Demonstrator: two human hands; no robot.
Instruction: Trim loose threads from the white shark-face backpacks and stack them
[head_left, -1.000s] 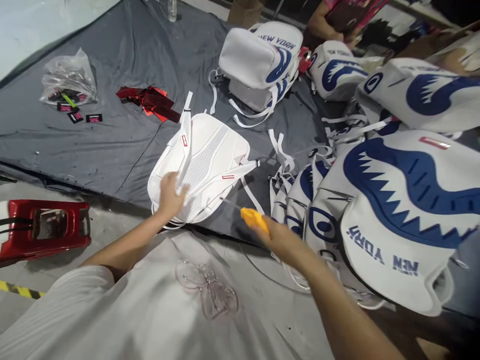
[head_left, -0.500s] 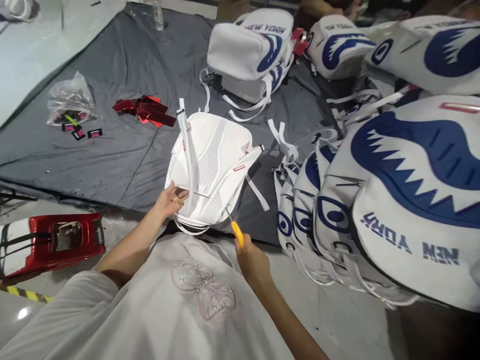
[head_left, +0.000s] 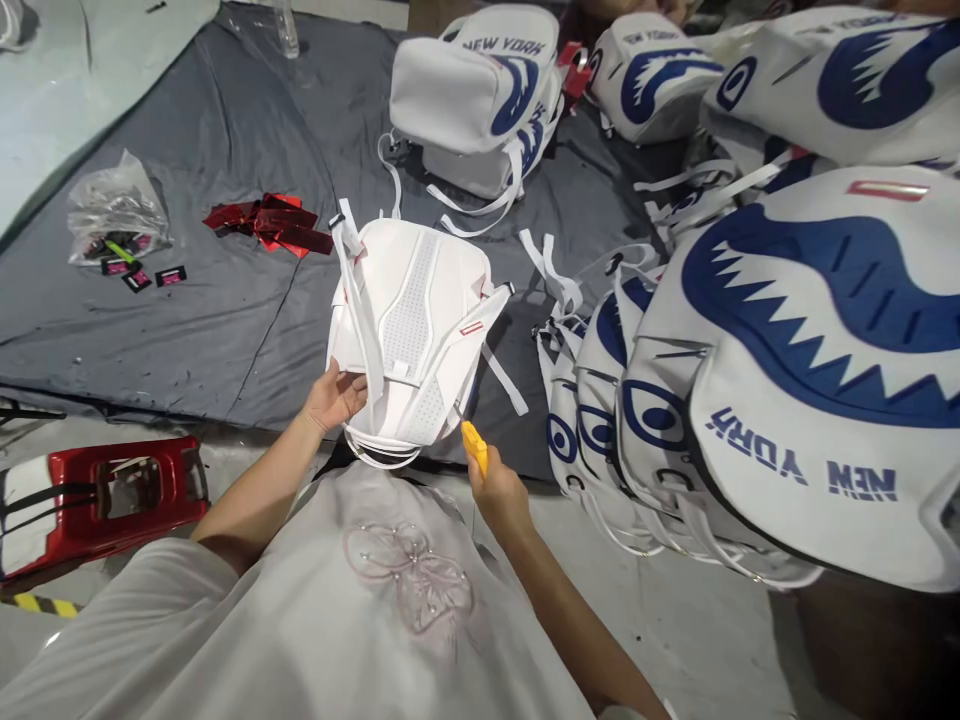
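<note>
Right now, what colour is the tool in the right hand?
Yellow-orange; the tool in the right hand shows best in the head view.

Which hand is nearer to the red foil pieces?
Left. The left hand, on the white backpack, is below the red foil pieces; the right hand, holding a yellow tool, lies farther right.

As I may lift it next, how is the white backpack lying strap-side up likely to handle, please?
The white backpack probably feels light and soft: its back panel looks padded. Its loose straps would likely dangle and snag. The left hand props its edge, so it may slump unsupported.
</note>
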